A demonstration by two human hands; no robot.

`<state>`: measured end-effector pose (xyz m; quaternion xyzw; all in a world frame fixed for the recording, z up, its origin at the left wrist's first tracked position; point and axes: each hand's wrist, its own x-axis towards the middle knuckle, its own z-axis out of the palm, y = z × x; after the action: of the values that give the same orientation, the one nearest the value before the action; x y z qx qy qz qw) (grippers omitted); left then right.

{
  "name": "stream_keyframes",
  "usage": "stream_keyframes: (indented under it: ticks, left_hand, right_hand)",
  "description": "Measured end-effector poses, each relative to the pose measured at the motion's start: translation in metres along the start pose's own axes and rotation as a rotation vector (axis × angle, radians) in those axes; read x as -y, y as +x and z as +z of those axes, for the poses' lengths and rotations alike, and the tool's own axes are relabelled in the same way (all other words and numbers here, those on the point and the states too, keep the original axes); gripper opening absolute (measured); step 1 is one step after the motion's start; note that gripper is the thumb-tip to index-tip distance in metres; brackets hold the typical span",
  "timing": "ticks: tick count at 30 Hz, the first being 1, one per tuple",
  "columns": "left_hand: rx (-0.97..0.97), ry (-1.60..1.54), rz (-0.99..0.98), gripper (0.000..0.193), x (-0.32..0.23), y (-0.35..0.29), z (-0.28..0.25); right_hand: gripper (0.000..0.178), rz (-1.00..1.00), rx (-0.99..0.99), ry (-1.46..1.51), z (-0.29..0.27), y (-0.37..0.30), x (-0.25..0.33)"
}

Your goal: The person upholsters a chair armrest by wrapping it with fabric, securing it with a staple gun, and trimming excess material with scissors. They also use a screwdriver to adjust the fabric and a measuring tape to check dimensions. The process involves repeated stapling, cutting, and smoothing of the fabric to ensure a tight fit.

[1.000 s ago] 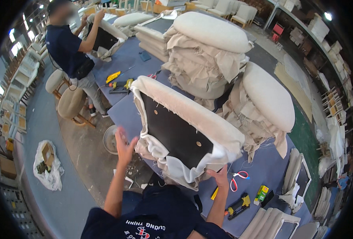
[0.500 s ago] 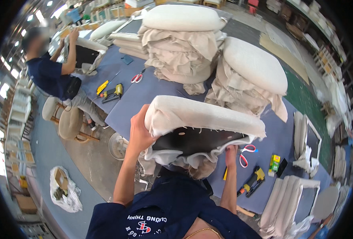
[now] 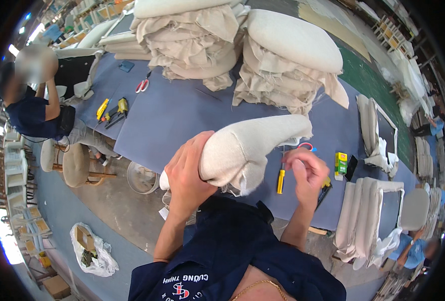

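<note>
1. Clear plastic is seen at the far left, where a bag (image 3: 93,252) holding cardboard scraps lies on the floor.
2. Above it, a co-worker (image 3: 32,108) in a dark blue shirt is seated on a round stool (image 3: 77,164) at the left edge of the counter (image 3: 182,115), which is covered in blue-grey fabric.
3. A yellow and black power tool (image 3: 116,110) and red-handled scissors (image 3: 142,85) are found on the counter just beyond the co-worker.
4. The left hand (image 3: 188,175) is closed around the near left end of the cream upholstered cushion (image 3: 252,145), with the fingers wrapped over the top of the fabric.
5. The cushion is held above the near edge of the counter, close to the person's chest, with its long side running up toward the right and loose fabric hanging from its underside.
6. At the back of the counter, stacks of similar cream cushions (image 3: 282,55) are piled.
7. A yellow-handled screwdriver (image 3: 280,180) lies on the counter between the cushion and the right hand.
8. The right hand (image 3: 307,173) is loosely curled beside the cushion's right end; whether anything is gripped cannot be told.
9. A small green and yellow box (image 3: 341,163) rests further right, near upholstered panels (image 3: 368,220) laid flat.
</note>
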<state>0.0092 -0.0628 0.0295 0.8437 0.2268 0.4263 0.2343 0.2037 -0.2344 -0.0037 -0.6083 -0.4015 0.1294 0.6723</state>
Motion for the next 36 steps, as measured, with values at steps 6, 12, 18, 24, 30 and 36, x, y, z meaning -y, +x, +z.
stream_keyframes:
  ticks: [6, 12, 18, 24, 30, 36]
  left_hand:
    - [0.043, 0.018, 0.102, 0.075, -0.014, -0.014, 0.014]
    - [0.084, 0.022, 0.104, 0.078, -0.014, -0.014, 0.011]
    - [0.049, 0.044, 0.078, 0.076, -0.004, -0.002, 0.013]
    - [0.317, -0.451, -0.190, 0.081, -0.011, 0.027, -0.020]
    - [0.431, -0.362, -0.059, 0.070, 0.025, 0.094, -0.022]
    - [0.321, -0.485, -0.089, 0.058, 0.077, 0.107, -0.022]
  right_hand:
    - [0.037, -0.532, 0.194, -0.221, 0.015, 0.015, 0.059]
    - [0.037, -0.492, 0.030, -0.320, 0.031, -0.002, 0.054]
    - [0.027, -0.598, -0.018, -0.345, 0.039, 0.012, 0.058]
    - [0.025, -0.489, -0.002, -0.119, 0.067, 0.030, 0.038]
    - [0.030, -0.386, 0.183, 0.027, 0.081, 0.008, 0.005]
    - [0.025, 0.343, -0.083, -0.451, -0.008, -0.061, -0.147]
